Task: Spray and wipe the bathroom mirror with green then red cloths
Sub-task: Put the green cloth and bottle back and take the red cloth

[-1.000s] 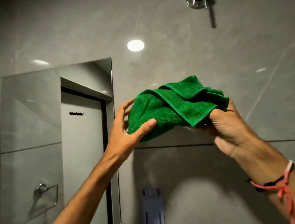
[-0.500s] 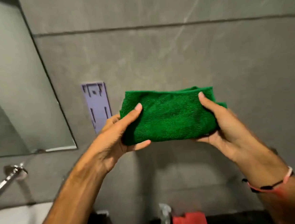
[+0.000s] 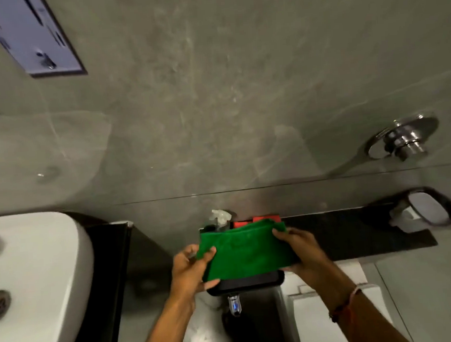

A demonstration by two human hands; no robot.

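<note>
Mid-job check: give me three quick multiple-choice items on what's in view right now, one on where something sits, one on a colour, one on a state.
1. Where is the white sink?
A. Left of the hands
B. Right of the hands
C. Behind the wall valve

2. What colour is the cloth partly hidden behind the green cloth?
A. Blue
B. Red
C. Yellow

3. How is the green cloth held?
A. Left hand only
B. Lying loose on the tray
C. Gripped by both hands

Answers:
1 A, the basin fills the lower left.
2 B, a red edge shows beside the spray bottle.
3 C, the left hand and right hand each clasp one end above the black tray.
</note>
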